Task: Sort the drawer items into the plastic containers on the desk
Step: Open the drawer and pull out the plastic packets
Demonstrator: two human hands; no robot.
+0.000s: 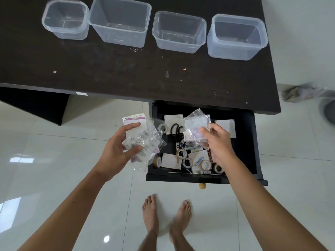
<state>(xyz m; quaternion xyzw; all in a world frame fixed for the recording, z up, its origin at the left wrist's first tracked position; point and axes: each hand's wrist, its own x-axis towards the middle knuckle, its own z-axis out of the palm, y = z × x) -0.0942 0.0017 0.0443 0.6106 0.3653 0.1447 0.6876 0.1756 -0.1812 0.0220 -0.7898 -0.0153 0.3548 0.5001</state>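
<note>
Standing over the open drawer (250,142), I grip a bundle of plastic packets (143,140) in my left hand (117,151) while my right hand (219,142) pinches another packet (195,127). Four empty containers (179,31) line the desk's (108,73) far edge.

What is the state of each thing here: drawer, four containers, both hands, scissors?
Drawer: pulled open, with items inside.
Containers: all four upright on the desk, lidless, empty.
Left hand: closed on a stack of plastic packets.
Right hand: closed on one packet, above the drawer.
Scissors: lying in the drawer, blades shut.
</note>
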